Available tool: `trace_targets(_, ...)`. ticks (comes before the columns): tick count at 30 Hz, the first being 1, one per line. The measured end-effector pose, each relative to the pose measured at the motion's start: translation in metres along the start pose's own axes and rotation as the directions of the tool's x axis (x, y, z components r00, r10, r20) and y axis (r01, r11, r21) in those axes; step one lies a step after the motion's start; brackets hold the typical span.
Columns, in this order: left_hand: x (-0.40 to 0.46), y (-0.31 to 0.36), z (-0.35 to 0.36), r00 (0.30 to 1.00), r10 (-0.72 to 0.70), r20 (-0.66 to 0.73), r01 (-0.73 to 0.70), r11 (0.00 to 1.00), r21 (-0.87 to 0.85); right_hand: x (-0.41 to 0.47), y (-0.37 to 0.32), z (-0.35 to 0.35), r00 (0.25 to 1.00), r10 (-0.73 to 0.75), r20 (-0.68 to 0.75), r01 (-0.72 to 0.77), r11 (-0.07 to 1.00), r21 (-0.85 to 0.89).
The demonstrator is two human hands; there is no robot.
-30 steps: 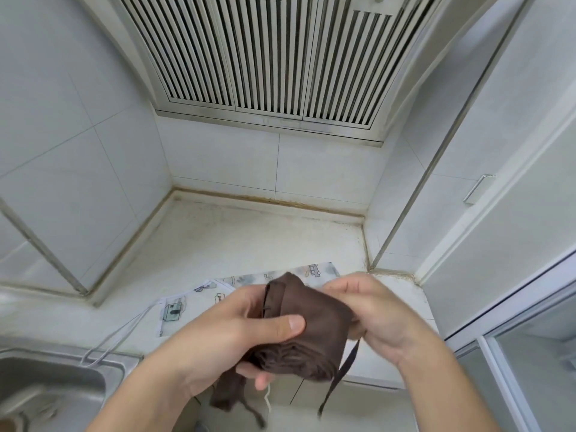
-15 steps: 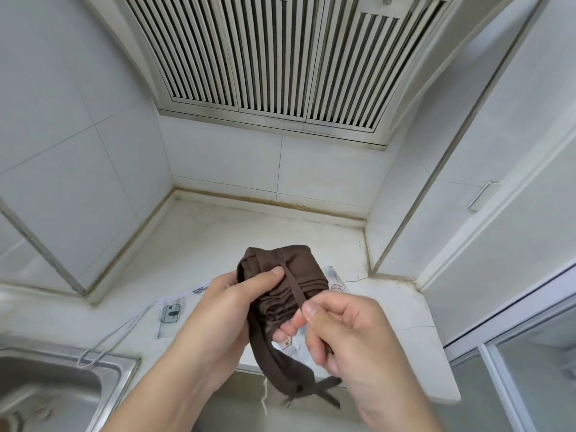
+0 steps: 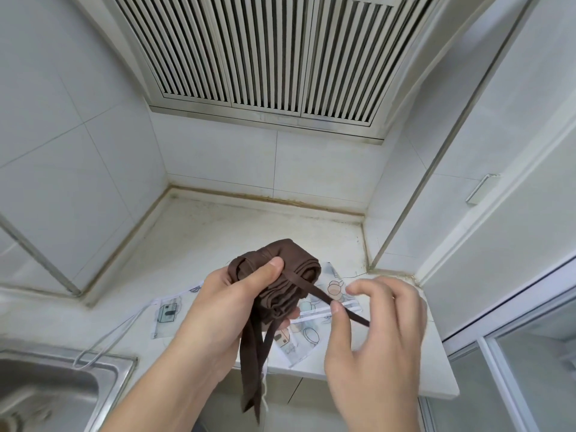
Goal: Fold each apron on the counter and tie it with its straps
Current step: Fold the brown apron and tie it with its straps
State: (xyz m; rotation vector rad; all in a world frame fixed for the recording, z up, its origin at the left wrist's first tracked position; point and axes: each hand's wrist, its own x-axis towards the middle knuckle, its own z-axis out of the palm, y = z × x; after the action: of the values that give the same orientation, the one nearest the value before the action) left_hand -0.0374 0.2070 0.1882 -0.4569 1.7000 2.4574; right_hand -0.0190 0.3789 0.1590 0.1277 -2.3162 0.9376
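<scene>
Since half second ago, right hand (image 3: 378, 332) draws strap (image 3: 330, 299) out rightward from bundle (image 3: 282, 275). We grip bundle in left hand (image 3: 224, 310), thumb clamping strap; right thumb and finger pinch strap, rest spread. Bundle up over printed apron (image 3: 307, 333) on counter (image 3: 218, 235). We keep strap taut, thumb pinned, wrap snug.
</scene>
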Motion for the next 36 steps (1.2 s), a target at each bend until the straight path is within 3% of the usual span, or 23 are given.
trace_targets(2,0.002,0.001,0.001,0.998,0.044,-0.039,-0.044,0.999,0.002,-0.013,-0.012,0.002,0.996,-0.069,-0.063,0.074,0.993,0.092)
trace_targets(4,0.001,0.002,0.004,0.996,0.07,-0.059,-0.07,0.998,-0.003,-0.02,-0.023,0.007,0.989,0.063,0.133,-0.091,0.972,0.216)
trace_targets(6,0.0,0.003,0.008,0.995,0.083,-0.061,-0.082,0.997,0.014,-0.021,-0.028,0.016,0.839,0.25,0.484,-0.427,0.853,0.299)
trace_targets(8,-0.002,0.003,0.009,0.994,0.094,-0.055,-0.091,0.994,0.061,-0.017,-0.026,0.023,0.686,0.275,0.674,-0.627,0.694,0.354)
trace_targets(13,0.0,-0.001,0.002,0.986,0.149,-0.07,-0.139,0.982,0.125,-0.006,-0.011,0.019,0.746,0.231,0.625,-0.579,0.688,0.437)
trace_targets(16,0.002,-0.001,-0.003,0.963,0.246,-0.109,-0.211,0.941,0.264,0.0,-0.008,0.004,0.672,0.197,0.714,-0.643,0.633,0.43)
trace_targets(18,0.005,-0.002,-0.007,0.937,0.34,-0.073,-0.251,0.807,0.534,0.005,-0.008,-0.009,0.66,0.132,0.74,-0.586,0.708,0.396)
trace_targets(20,0.008,-0.002,-0.013,0.945,0.326,0.029,-0.245,0.645,0.724,0.015,-0.006,-0.022,0.717,0.01,0.697,-0.35,0.869,0.349)
trace_targets(21,0.009,-0.001,-0.017,0.964,0.252,0.087,-0.232,0.63,0.741,0.024,-0.006,-0.028,0.743,-0.063,0.667,-0.216,0.92,0.328)
trace_targets(23,0.007,0.002,-0.022,0.969,0.048,0.243,-0.207,0.694,0.69,0.049,-0.007,-0.038,0.764,-0.166,0.623,-0.023,0.959,0.284)
trace_targets(25,0.002,0.003,-0.022,0.916,-0.078,0.394,-0.215,0.734,0.644,0.071,-0.008,-0.042,0.75,-0.2,0.631,0.035,0.964,0.264)
trace_targets(26,0.0,0.003,-0.021,0.883,-0.105,0.458,-0.227,0.757,0.612,0.08,-0.007,-0.041,0.726,-0.193,0.66,-0.027,0.951,0.307)
trace_targets(28,-0.004,0.003,-0.021,0.82,-0.116,0.56,-0.202,0.857,0.473,0.092,-0.003,-0.035,0.679,-0.181,0.711,-0.251,0.853,0.457)
trace_targets(31,-0.008,0.007,-0.017,0.786,-0.056,0.615,-0.131,0.958,0.254,0.088,0.009,-0.013,0.675,-0.107,0.73,-0.542,0.6,0.589)
trace_targets(33,-0.009,0.008,-0.015,0.819,0.006,0.574,-0.127,0.977,0.17,0.071,0.01,0.006,0.628,-0.015,0.778,-0.696,0.437,0.57)
trace_targets(36,-0.007,0.009,-0.015,0.88,0.074,0.47,-0.151,0.98,0.129,0.038,0.009,0.024,0.6,0.068,0.797,-0.776,0.288,0.56)
